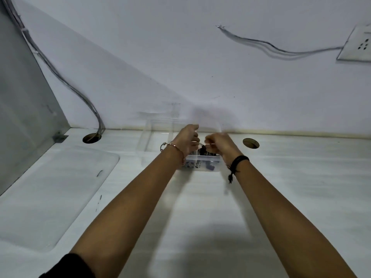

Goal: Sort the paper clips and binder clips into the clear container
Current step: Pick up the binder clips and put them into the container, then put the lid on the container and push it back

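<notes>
A small translucent tub [200, 158] with dark clips inside sits on the white desk near the back wall. Both hands hover just above it. My left hand [187, 140] and my right hand [217, 142] meet over the tub, each pinching a black binder clip [203, 150] with wire handles between them. A taller clear container [158, 133] stands right behind and to the left of the tub, against the wall. The frame is blurred, so the small clips in the tub cannot be told apart.
A clear lid or mat [60, 193] lies on the desk at the left. Two cable holes [92, 138] [251, 143] open in the desk by the wall. Cables [66, 85] run down the wall; a socket plate [357, 44] is at upper right.
</notes>
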